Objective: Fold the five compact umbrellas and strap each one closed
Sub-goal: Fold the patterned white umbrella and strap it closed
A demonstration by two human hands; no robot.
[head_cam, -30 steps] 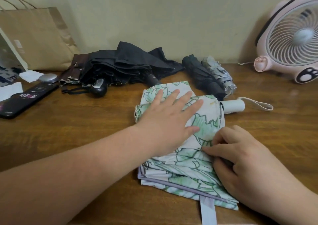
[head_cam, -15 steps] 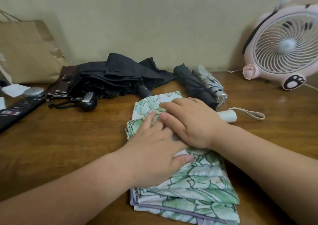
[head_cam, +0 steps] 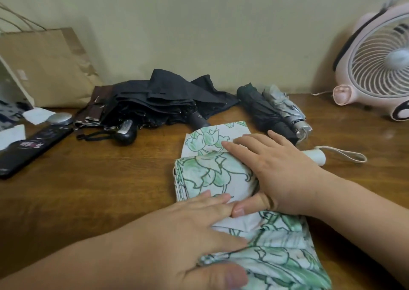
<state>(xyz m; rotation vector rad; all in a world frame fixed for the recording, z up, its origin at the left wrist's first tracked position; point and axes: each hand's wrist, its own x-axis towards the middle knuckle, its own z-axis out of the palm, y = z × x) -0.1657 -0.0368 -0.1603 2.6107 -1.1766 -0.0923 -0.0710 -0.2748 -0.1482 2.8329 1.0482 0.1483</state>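
A white umbrella with a green flower print (head_cam: pixel 212 174) lies flattened on the wooden table (head_cam: pixel 99 190), its white handle (head_cam: pixel 316 155) and wrist loop pointing right. My right hand (head_cam: pixel 276 170) presses flat on its upper folds, fingers straight and pointing left. My left hand (head_cam: pixel 190 234) lies on the lower canopy with fingers spread, the thumb against the near edge. Behind are loose black umbrellas (head_cam: pixel 159 99), a brown one (head_cam: pixel 97 103), and two rolled ones, black (head_cam: pixel 263 110) and grey (head_cam: pixel 285 105).
A brown paper bag (head_cam: pixel 46 66) leans on the wall at the back left. A black phone (head_cam: pixel 31 148), a silver oval object (head_cam: pixel 59 119) and paper scraps lie at the left edge. A pink desk fan (head_cam: pixel 380 68) stands at the back right.
My left hand has slid back toward me onto the lower canopy. My right hand stays pressed on the upper folds, which now lie flatter.
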